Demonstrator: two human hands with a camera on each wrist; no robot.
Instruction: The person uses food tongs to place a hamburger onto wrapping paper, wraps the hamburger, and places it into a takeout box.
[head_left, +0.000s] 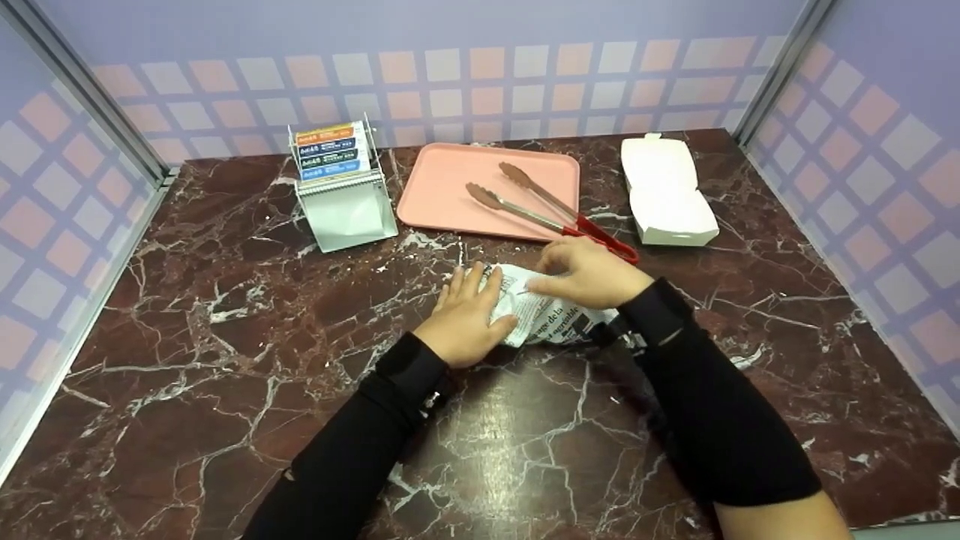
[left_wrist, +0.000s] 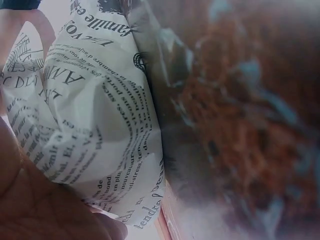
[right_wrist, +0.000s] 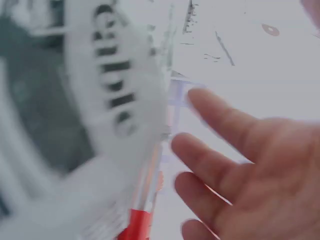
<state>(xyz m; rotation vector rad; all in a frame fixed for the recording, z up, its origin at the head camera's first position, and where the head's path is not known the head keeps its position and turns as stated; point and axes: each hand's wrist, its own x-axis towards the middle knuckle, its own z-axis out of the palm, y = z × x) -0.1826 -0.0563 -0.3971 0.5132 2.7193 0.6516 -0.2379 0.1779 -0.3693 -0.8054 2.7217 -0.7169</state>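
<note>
A white paper-wrapped bundle [head_left: 525, 304] printed with black lettering lies on the marble-patterned table, in front of the tongs. My left hand [head_left: 466, 319] rests on its left side with the fingers straight and spread. The left wrist view shows the folded paper [left_wrist: 95, 125] bulging beside the palm. Over the right part of the bundle hovers my right hand [head_left: 589, 270], its fingers loosely bent. In the right wrist view those fingers [right_wrist: 210, 160] stand apart from the paper [right_wrist: 125, 125] and pinch nothing. What lies inside the paper is hidden.
Behind the bundle lies a pink tray [head_left: 442, 187], with red-handled tongs [head_left: 551, 206] across its right side, handles overhanging the front edge. A holder with colored packets [head_left: 330, 154] stands at the left. An opened white box [head_left: 667, 187] sits at the right. Patterned walls [head_left: 487, 82] surround the table.
</note>
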